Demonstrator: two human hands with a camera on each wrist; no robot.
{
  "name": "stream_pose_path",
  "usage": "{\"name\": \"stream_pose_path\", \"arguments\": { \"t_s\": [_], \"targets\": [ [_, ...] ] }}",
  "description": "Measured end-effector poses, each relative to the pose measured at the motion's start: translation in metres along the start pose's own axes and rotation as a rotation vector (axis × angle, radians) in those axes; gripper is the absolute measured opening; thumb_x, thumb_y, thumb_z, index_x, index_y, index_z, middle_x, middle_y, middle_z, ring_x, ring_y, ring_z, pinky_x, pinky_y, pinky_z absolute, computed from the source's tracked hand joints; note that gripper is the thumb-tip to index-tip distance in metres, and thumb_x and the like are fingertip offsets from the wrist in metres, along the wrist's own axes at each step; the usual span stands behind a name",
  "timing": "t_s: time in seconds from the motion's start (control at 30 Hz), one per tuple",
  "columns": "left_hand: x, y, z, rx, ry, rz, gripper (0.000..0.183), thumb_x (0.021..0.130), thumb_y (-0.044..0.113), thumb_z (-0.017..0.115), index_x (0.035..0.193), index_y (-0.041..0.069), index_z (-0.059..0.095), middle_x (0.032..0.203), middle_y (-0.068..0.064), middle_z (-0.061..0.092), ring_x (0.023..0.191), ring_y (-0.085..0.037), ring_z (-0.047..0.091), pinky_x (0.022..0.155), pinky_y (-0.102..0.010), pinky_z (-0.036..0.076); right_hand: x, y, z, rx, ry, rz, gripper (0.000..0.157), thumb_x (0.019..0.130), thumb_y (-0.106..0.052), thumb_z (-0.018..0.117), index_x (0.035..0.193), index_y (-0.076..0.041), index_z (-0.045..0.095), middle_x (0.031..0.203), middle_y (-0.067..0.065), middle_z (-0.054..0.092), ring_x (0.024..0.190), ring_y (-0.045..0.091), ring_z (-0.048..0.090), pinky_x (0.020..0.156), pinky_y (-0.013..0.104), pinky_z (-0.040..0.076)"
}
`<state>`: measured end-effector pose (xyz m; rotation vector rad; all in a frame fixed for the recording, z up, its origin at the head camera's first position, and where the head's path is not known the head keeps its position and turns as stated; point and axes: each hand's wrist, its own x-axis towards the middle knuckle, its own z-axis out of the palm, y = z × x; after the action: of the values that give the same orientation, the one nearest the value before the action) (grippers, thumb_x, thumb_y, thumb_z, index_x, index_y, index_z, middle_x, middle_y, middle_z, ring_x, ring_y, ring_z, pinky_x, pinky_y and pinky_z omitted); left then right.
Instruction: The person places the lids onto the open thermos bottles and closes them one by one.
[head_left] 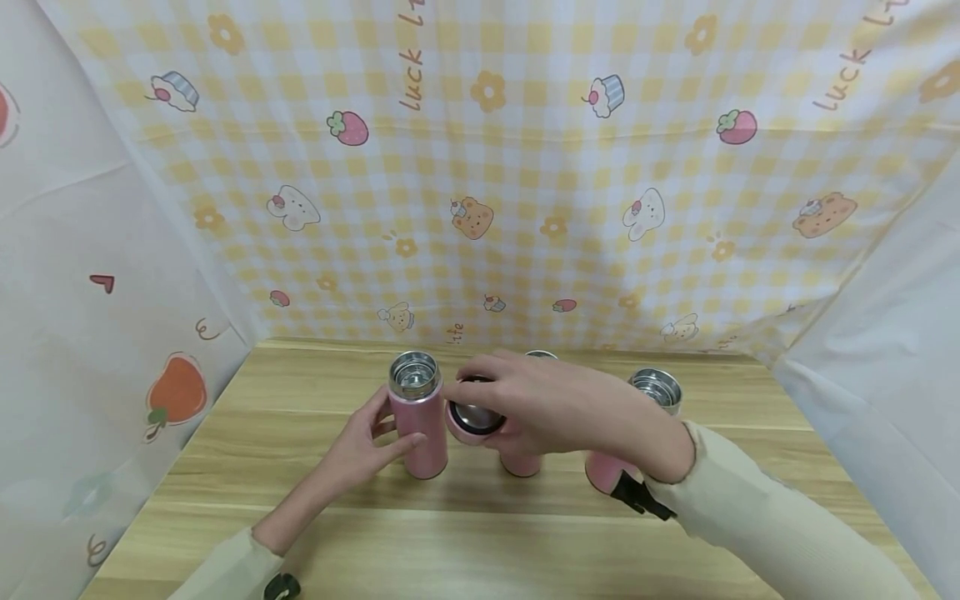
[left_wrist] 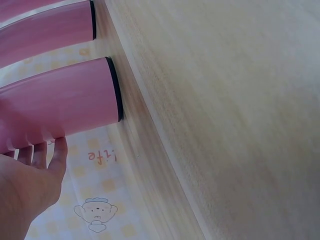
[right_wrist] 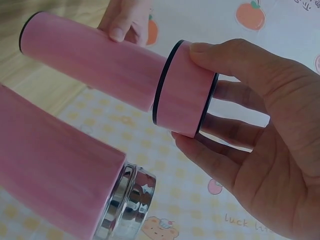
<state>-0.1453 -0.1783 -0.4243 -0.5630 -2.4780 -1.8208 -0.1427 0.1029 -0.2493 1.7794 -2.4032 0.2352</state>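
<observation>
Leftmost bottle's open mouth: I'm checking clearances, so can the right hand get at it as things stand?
Probably yes: the right hand holds a pink cap just beside the leftmost bottle, whose open mouth is uncovered, and the left hand grips that bottle lower down.

Left bottle (head_left: 426, 433), middle bottle (head_left: 521, 464), right bottle (head_left: 604, 472) all on table (head_left: 450, 550); cloth (head_left: 525, 258) behind. Lid (head_left: 474, 417) (in right hand (head_left: 555, 408)) just right of left bottle.
</observation>
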Motion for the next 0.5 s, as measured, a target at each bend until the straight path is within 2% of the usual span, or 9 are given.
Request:
{"name": "stream_pose_path", "arguments": {
  "t_s": [0.13, 0.33, 0.5],
  "targets": [
    [0.0, 0.0, 0.001, 0.009, 0.004, 0.014, 0.068, 0.091, 0.015, 0.08, 0.149, 0.012, 0.044, 0.137, -0.011, 0.057, 0.126, -0.03, 0.054, 0.103, -0.044, 0.049, 0.004, 0.002, 0.0, -0.009, 0.007, -0.012, 0.044, 0.089, -0.021, 0.079, 0.131, -0.018, 0.065, 0.115, -0.001, 0.06, 0.1, 0.013, 0.058, 0.079, 0.023, 0.053],
    [-0.001, -0.001, 0.001, 0.023, 0.007, 0.017, 0.066, 0.092, 0.017, 0.079, 0.148, 0.014, 0.044, 0.137, -0.01, 0.058, 0.126, -0.03, 0.054, 0.103, -0.049, 0.048, 0.01, 0.002, -0.004, 0.001, -0.029, 0.007, 0.052, 0.088, -0.023, 0.082, 0.137, -0.017, 0.063, 0.121, 0.001, 0.06, 0.107, 0.016, 0.058, 0.09, 0.025, 0.051],
    [-0.001, -0.001, 0.002, 0.026, 0.004, 0.022, 0.066, 0.093, 0.016, 0.077, 0.149, 0.014, 0.043, 0.137, -0.009, 0.058, 0.127, -0.03, 0.053, 0.104, -0.05, 0.047, 0.016, 0.003, -0.006, 0.003, -0.065, 0.02, 0.055, 0.088, -0.022, 0.082, 0.138, -0.016, 0.062, 0.124, 0.003, 0.059, 0.107, 0.015, 0.057, 0.092, 0.025, 0.05]
  ]
}}
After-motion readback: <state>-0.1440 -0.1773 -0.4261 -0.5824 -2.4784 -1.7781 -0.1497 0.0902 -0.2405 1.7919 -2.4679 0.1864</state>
